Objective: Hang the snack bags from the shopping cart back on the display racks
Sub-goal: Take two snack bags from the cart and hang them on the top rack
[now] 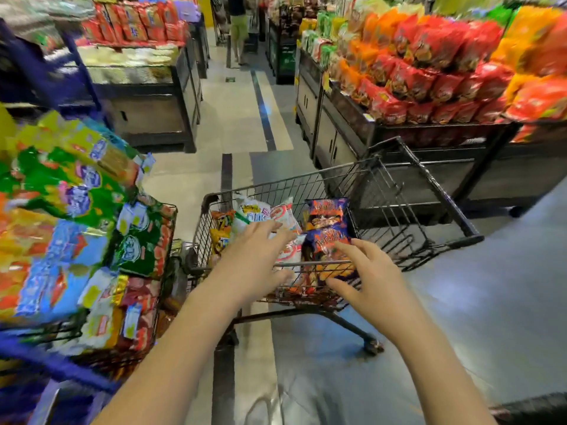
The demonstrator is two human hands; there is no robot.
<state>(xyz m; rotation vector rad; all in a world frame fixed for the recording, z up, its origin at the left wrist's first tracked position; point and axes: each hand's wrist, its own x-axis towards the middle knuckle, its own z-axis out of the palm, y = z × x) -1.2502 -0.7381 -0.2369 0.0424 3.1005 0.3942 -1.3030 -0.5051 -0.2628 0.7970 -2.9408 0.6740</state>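
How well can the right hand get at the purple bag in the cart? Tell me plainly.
Probably yes. The right hand is open, fingertips right at the purple bag, which lies on top in the shopping cart; nothing covers it.

Left hand (256, 259) and right hand (372, 279), fingers spread, reach over snack bags (326, 216) in the shopping cart (440, 191).

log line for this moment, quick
phase: reach into shopping cart | left hand: open, over white bag | right hand: open, at purple bag
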